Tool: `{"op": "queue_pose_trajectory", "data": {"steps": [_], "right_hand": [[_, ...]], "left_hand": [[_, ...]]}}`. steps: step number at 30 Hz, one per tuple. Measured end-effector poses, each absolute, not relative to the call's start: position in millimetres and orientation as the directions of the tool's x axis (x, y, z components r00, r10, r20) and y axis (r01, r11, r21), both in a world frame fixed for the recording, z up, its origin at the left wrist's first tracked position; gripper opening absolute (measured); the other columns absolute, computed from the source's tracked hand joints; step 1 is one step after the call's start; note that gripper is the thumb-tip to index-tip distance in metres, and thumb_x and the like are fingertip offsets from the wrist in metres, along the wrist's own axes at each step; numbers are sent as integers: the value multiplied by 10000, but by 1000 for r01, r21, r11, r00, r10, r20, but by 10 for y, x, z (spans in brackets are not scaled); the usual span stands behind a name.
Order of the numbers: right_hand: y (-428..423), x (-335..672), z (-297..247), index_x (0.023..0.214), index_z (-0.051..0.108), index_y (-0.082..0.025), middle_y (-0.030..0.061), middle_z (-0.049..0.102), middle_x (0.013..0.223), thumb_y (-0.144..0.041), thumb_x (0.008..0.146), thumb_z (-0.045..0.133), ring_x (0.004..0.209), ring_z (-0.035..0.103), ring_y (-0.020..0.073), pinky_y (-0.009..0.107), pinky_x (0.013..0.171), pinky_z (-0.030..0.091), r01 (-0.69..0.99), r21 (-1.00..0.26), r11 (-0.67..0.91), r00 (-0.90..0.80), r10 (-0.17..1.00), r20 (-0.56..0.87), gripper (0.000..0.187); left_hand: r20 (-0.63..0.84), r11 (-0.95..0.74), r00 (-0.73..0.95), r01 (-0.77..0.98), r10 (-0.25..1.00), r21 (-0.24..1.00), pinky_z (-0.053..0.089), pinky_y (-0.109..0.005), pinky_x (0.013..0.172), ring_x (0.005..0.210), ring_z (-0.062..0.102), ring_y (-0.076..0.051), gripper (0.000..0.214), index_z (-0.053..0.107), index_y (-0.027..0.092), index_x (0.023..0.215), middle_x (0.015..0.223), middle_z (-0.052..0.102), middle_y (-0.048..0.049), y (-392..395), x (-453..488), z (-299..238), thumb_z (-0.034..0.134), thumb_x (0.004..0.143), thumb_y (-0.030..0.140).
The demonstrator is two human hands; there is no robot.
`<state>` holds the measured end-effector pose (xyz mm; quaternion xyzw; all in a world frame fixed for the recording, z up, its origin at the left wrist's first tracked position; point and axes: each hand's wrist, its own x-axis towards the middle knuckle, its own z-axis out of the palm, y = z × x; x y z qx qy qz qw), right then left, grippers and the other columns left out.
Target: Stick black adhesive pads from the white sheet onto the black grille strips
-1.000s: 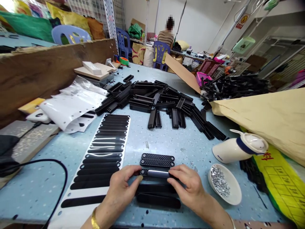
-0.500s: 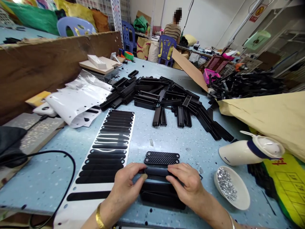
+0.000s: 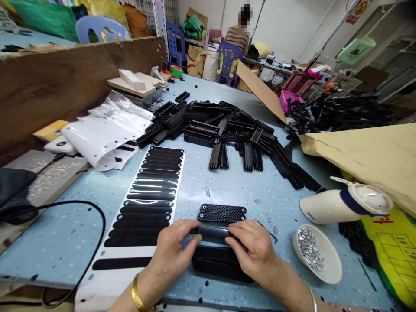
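My left hand (image 3: 175, 251) and my right hand (image 3: 255, 251) both pinch the ends of one long black plastic bar (image 3: 214, 232) with a glossy black strip on its top face, low over the blue table. Two ribbed black bars (image 3: 222, 212) lie side by side just beyond it. More black bars (image 3: 221, 264) lie flat under my hands. To the left lies a white backing sheet (image 3: 143, 203) carrying several glossy black sticker strips.
A big heap of black bars (image 3: 227, 134) fills the table's middle. A white bowl of small silvery pieces (image 3: 316, 253) and a tipped white jug (image 3: 344, 201) sit at right, beside brown paper (image 3: 367, 156). Crumpled white sheets (image 3: 104, 134) and a black cable (image 3: 81, 242) lie left. A person sits far behind.
My hands stay on the same bar, fingers pressing closer along its top. The view has shifted slightly; nothing else has moved.
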<state>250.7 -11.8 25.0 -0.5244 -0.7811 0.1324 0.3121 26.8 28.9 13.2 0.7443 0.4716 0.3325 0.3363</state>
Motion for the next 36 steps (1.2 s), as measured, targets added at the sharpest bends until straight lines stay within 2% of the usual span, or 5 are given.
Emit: {"op": "queue_pose_trajectory", "data": {"steps": [6, 10, 19, 28, 36], "right_hand": [[-122, 2485, 279, 925, 713, -175, 85, 723, 853, -130, 873, 579, 745, 647, 223, 386, 698, 492, 743, -532, 406, -252, 906, 340, 150], [-125, 2476, 262, 912, 712, -170, 86, 722, 843, -129, 867, 583, 748, 649, 227, 383, 688, 486, 739, -541, 403, -234, 905, 354, 142], [-111, 2461, 248, 891, 727, -151, 82, 715, 799, -149, 873, 575, 721, 650, 223, 376, 676, 483, 735, -561, 382, -206, 913, 352, 153], [-105, 2497, 235, 948, 751, -155, 84, 725, 818, -182, 879, 613, 738, 652, 211, 353, 680, 515, 674, -661, 331, -167, 939, 301, 157], [-125, 2531, 210, 1014, 742, -138, 94, 725, 858, -140, 882, 613, 770, 646, 201, 343, 699, 540, 585, -728, 358, -168, 931, 324, 184]], "left_hand": [[194, -331, 311, 488, 931, 807, 585, -278, 666, 726, 717, -177, 156, 716, 205, 898, 823, 763, -29, 282, 278, 155, 593, 802, 195], [238, -338, 256, 490, 937, 804, 605, -278, 684, 754, 735, -184, 208, 727, 202, 986, 884, 779, -46, 264, 269, 139, 621, 808, 224], [286, -408, 313, 457, 906, 790, 598, -275, 721, 771, 734, -175, 155, 737, 228, 940, 860, 778, -15, 274, 239, 81, 620, 841, 205], [364, -496, 358, 418, 860, 761, 593, -270, 795, 827, 737, -167, 153, 740, 241, 924, 898, 782, -4, 293, 230, 51, 633, 843, 166], [412, -543, 367, 411, 834, 733, 603, -260, 772, 813, 741, -162, 153, 741, 235, 916, 884, 782, -6, 300, 241, 64, 625, 849, 161]]}}
